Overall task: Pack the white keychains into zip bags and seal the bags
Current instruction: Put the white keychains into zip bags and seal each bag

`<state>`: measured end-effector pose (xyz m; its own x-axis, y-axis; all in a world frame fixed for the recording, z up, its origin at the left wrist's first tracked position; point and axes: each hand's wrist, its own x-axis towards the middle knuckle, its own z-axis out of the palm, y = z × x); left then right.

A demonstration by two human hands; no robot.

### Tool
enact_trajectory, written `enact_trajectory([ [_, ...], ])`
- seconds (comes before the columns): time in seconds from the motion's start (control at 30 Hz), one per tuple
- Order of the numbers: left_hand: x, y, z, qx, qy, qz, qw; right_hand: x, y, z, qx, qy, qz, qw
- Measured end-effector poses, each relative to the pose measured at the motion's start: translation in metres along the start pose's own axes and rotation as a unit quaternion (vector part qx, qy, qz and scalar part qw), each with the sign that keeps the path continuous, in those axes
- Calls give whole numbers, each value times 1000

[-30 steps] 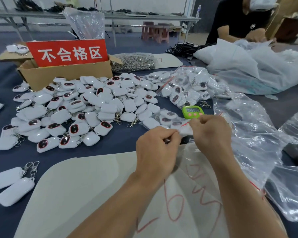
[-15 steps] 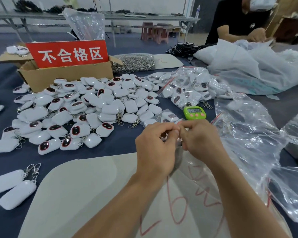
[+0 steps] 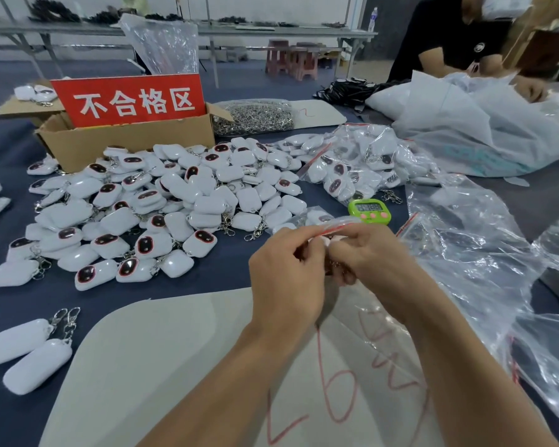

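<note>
My left hand (image 3: 288, 269) and my right hand (image 3: 371, 256) meet over the table's middle, and both pinch the red-striped top edge of a small clear zip bag (image 3: 336, 224). The bag's body is mostly hidden behind my fingers; a keychain clasp shows below my right hand. A large heap of loose white keychains (image 3: 162, 208) with dark oval faces lies to the left. Two more white keychains (image 3: 26, 353) lie face down near the front left. Filled zip bags (image 3: 362, 166) are piled at the back right.
A cardboard box (image 3: 126, 140) with a red sign stands at the back left, a bag of metal clasps (image 3: 255, 116) beside it. A green timer (image 3: 370, 210) sits just beyond my hands. Large clear plastic bags (image 3: 471, 253) spread to the right. Another person (image 3: 449, 43) works far right.
My hands have drawn close together on the bag's top edge and lifted it slightly, after being spread apart along it.
</note>
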<state>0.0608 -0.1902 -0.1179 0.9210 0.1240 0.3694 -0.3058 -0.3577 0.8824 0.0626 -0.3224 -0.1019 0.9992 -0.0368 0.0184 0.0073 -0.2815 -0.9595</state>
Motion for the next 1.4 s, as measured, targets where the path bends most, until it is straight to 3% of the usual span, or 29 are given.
enact_trajectory([
  [0.1,-3,-1,-1,-25,1,80,996,0,1,-1,-119,-2,26,993],
  [0.2,-8,-2,2,-53,-56,102,992,-2,-2,-9,-354,77,53,931],
  [0.27,-7,-2,3,-58,-75,70,993,-6,-7,-14,-420,128,66,896],
  [0.33,1,-9,2,-20,-56,30,998,-7,-10,-21,-419,216,67,879],
  [0.43,13,-21,0,119,-80,2,990,-5,-11,-24,-320,373,33,870],
  [0.53,13,-23,3,236,-139,20,962,-3,-11,-16,-233,429,-74,870],
  [0.63,11,-27,7,299,-180,58,935,-1,-6,-7,-263,310,-129,904],
  [0.73,12,-34,7,333,-211,72,916,2,6,-1,-370,160,-71,912],
  [0.9,6,-35,5,366,-216,104,899,8,12,-12,-437,217,84,869],
  [1.0,9,-28,2,299,-160,126,932,5,11,-7,-369,236,-2,899],
  [1.1,16,-25,-8,234,-81,132,960,4,11,5,-365,177,-79,910],
  [1.2,24,-32,-15,195,-170,141,955,12,19,3,-386,156,-34,908],
  [1.3,28,-35,-17,192,-249,154,937,13,25,0,-348,104,16,932],
  [1.4,24,-39,-13,264,-248,141,921,13,26,-1,-328,75,11,941],
])
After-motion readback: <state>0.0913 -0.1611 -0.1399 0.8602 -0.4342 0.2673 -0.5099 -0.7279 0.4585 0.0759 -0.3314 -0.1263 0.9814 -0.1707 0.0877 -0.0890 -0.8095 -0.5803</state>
